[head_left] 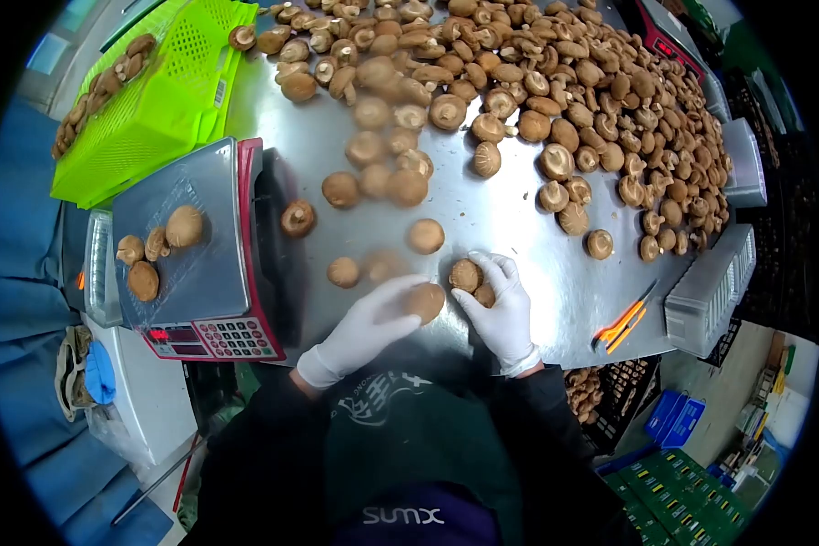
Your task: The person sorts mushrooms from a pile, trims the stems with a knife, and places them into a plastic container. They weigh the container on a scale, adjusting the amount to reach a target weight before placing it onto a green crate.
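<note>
My left hand point(373, 323), in a white glove, is closed around a brown mushroom point(425, 302) at the table's near edge. Just to its right, my right hand point(500, 314), gloved too, holds mushrooms point(466, 275), at least two of them, against the steel table point(555, 309). Several loose mushrooms lie beyond my hands, among them one with a round cap point(425, 236); a few there look blurred. On the left, a scale point(168, 264) with a red frame carries several mushrooms point(184, 226) on its plate.
A large mushroom heap point(610, 100) covers the back and right. The green crate point(146, 118) stands at back left. Clear plastic trays point(712, 291) are stacked at the right edge, near an orange cutter point(622, 326). Another scale point(669, 45) is at back right.
</note>
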Demonstrator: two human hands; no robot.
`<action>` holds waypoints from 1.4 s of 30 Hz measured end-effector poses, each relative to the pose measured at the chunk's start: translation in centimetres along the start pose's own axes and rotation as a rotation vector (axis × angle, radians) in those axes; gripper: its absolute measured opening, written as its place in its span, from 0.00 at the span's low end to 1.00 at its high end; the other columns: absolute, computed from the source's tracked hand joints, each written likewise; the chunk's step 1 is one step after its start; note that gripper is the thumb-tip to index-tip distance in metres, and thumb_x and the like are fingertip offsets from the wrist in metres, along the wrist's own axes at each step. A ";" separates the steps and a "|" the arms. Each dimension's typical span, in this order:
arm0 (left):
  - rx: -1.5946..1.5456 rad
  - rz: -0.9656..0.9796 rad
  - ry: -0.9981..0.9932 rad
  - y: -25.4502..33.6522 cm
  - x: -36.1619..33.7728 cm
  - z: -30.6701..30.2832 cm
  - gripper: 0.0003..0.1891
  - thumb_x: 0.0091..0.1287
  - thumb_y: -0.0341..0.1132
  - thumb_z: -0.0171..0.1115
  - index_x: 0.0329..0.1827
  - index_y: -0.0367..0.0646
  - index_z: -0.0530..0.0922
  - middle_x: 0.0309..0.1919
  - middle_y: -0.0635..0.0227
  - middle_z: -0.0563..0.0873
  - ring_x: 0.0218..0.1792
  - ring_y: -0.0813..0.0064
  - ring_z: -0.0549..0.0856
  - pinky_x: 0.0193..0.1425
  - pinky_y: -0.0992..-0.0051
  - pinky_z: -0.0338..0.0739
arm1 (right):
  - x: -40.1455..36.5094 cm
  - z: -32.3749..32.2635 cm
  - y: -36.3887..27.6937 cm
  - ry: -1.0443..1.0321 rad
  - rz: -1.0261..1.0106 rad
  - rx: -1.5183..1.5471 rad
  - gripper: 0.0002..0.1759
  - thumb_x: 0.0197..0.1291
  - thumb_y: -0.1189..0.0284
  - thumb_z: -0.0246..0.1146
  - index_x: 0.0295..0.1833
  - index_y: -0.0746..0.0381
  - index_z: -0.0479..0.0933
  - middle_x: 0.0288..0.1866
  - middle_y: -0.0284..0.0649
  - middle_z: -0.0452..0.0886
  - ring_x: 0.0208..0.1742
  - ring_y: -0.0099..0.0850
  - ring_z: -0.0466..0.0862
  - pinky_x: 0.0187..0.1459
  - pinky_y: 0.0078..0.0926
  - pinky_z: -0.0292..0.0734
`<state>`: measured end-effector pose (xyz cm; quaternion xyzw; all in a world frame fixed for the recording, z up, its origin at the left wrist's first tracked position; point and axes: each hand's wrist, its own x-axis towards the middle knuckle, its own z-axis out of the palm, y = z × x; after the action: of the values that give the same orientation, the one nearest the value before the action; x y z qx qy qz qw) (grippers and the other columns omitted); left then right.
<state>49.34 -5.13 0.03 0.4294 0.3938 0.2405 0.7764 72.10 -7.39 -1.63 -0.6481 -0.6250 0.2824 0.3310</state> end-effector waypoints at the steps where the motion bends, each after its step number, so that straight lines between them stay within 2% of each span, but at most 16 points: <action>1: -0.096 -0.052 -0.019 0.6 0.0 0.0 0.31 0.70 0.29 0.60 0.76 0.39 0.64 0.69 0.61 0.73 0.66 0.68 0.77 0.69 0.69 0.73 | -0.1 0.2 0.1 -0.007 -0.002 -0.017 0.31 0.51 0.74 0.76 0.63 0.60 0.78 0.55 0.44 0.79 0.54 0.40 0.83 0.56 0.31 0.79; 8: -0.571 -0.122 -0.049 1.8 -0.4 0.2 0.27 0.75 0.36 0.51 0.76 0.40 0.64 0.69 0.57 0.72 0.68 0.64 0.75 0.68 0.61 0.74 | -0.4 0.9 0.6 0.001 -0.018 -0.062 0.29 0.51 0.72 0.75 0.61 0.62 0.78 0.53 0.45 0.79 0.51 0.44 0.83 0.51 0.35 0.80; 11: -0.500 -0.065 0.012 1.6 -0.7 -0.5 0.21 0.77 0.39 0.50 0.69 0.40 0.70 0.65 0.55 0.75 0.66 0.63 0.76 0.64 0.61 0.75 | -0.6 0.2 -0.3 0.018 -0.028 0.005 0.31 0.51 0.71 0.76 0.62 0.63 0.77 0.53 0.45 0.79 0.51 0.44 0.83 0.52 0.34 0.80; 13: -0.552 -0.069 0.216 2.3 -1.0 -1.1 0.15 0.81 0.42 0.48 0.47 0.40 0.77 0.49 0.59 0.82 0.54 0.63 0.83 0.57 0.67 0.77 | -0.7 0.0 -0.9 0.022 -0.007 0.038 0.31 0.51 0.71 0.76 0.62 0.63 0.77 0.52 0.46 0.79 0.51 0.44 0.83 0.52 0.33 0.80; 15: -0.413 -0.011 0.264 2.2 -0.7 -3.1 0.18 0.81 0.44 0.47 0.43 0.40 0.78 0.39 0.63 0.84 0.48 0.64 0.85 0.56 0.67 0.77 | -0.9 -0.1 -1.3 0.025 -0.001 0.042 0.33 0.50 0.72 0.77 0.63 0.64 0.76 0.52 0.47 0.79 0.51 0.44 0.83 0.53 0.33 0.80; 16: -0.339 0.064 0.367 2.6 -0.9 -3.0 0.13 0.79 0.40 0.54 0.43 0.38 0.79 0.36 0.65 0.85 0.43 0.68 0.85 0.52 0.71 0.78 | -0.9 -0.2 -1.4 0.027 -0.007 0.029 0.33 0.50 0.72 0.77 0.64 0.64 0.76 0.52 0.47 0.79 0.51 0.43 0.83 0.53 0.33 0.80; 20: 0.458 0.074 0.566 5.1 -0.5 -1.1 0.11 0.66 0.27 0.67 0.50 0.36 0.80 0.38 0.65 0.86 0.37 0.76 0.85 0.47 0.82 0.76 | -1.0 0.2 -0.5 -0.014 0.070 0.264 0.27 0.60 0.69 0.73 0.65 0.64 0.77 0.54 0.44 0.81 0.50 0.35 0.83 0.52 0.29 0.80; 21: 0.801 0.404 0.520 4.5 0.4 -1.2 0.19 0.63 0.30 0.70 0.58 0.39 0.79 0.44 0.61 0.86 0.42 0.70 0.86 0.51 0.75 0.79 | -0.9 -0.2 -0.6 -0.085 0.262 0.563 0.25 0.64 0.67 0.69 0.65 0.64 0.77 0.55 0.43 0.82 0.50 0.33 0.83 0.50 0.27 0.79; 23: 1.225 0.502 0.443 4.1 1.6 -0.5 0.27 0.60 0.32 0.72 0.64 0.41 0.76 0.54 0.57 0.83 0.50 0.62 0.85 0.54 0.67 0.81 | -0.7 -1.2 -0.8 -0.225 0.655 1.152 0.23 0.72 0.63 0.63 0.65 0.64 0.77 0.57 0.42 0.83 0.49 0.27 0.82 0.48 0.23 0.79; 24: 1.332 0.439 0.387 3.8 2.3 -0.3 0.30 0.59 0.35 0.72 0.66 0.42 0.74 0.56 0.56 0.80 0.55 0.56 0.81 0.54 0.62 0.81 | -0.9 -0.9 -0.3 -0.230 0.590 1.282 0.26 0.78 0.56 0.53 0.68 0.65 0.74 0.60 0.44 0.82 0.47 0.24 0.82 0.45 0.18 0.77; 27: 1.614 0.021 0.241 3.9 4.7 -0.2 0.28 0.61 0.37 0.70 0.65 0.42 0.74 0.52 0.58 0.81 0.54 0.56 0.82 0.51 0.63 0.81 | -1.3 -0.8 0.3 -0.262 0.656 1.575 0.30 0.78 0.54 0.51 0.71 0.66 0.69 0.60 0.46 0.82 0.47 0.25 0.82 0.47 0.18 0.78; 31: 1.225 0.147 0.347 4.1 4.2 -0.9 0.22 0.66 0.34 0.64 0.64 0.44 0.76 0.50 0.56 0.81 0.55 0.53 0.82 0.48 0.60 0.81 | -1.2 -0.7 0.6 -0.279 0.662 1.672 0.30 0.79 0.54 0.48 0.72 0.66 0.67 0.61 0.47 0.81 0.47 0.26 0.82 0.49 0.19 0.79; 35: 0.941 0.581 0.332 3.5 4.8 -2.1 0.17 0.69 0.26 0.56 0.60 0.42 0.78 0.53 0.57 0.81 0.49 0.58 0.85 0.52 0.69 0.79 | -0.8 -0.7 0.9 -0.286 0.630 1.613 0.29 0.80 0.56 0.47 0.74 0.66 0.66 0.61 0.46 0.81 0.48 0.24 0.82 0.49 0.17 0.78; 38: 0.269 0.144 0.250 4.8 4.4 -2.2 0.14 0.69 0.25 0.58 0.56 0.44 0.79 0.45 0.63 0.80 0.38 0.70 0.85 0.41 0.73 0.79 | -0.2 -1.4 0.2 -0.254 0.599 1.374 0.26 0.78 0.61 0.52 0.74 0.64 0.68 0.61 0.42 0.81 0.48 0.21 0.81 0.46 0.16 0.77; 41: 0.243 0.034 0.312 4.8 4.1 -2.3 0.12 0.69 0.26 0.60 0.54 0.45 0.79 0.45 0.65 0.79 0.42 0.80 0.82 0.41 0.78 0.77 | 0.6 -2.4 -0.5 -0.216 0.613 0.989 0.24 0.75 0.66 0.59 0.72 0.62 0.72 0.59 0.36 0.82 0.46 0.17 0.80 0.43 0.14 0.77; 42: 0.691 0.344 0.352 4.6 4.4 -2.0 0.16 0.65 0.30 0.66 0.56 0.43 0.79 0.53 0.60 0.80 0.53 0.65 0.82 0.55 0.70 0.79 | 0.7 -2.7 -0.2 -0.232 0.616 0.933 0.23 0.74 0.68 0.61 0.71 0.61 0.73 0.58 0.35 0.83 0.45 0.16 0.80 0.42 0.14 0.76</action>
<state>50.08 1.27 1.55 0.6761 0.5006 0.2900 0.4564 74.10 -6.85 0.25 -0.5505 -0.2484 0.6813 0.4137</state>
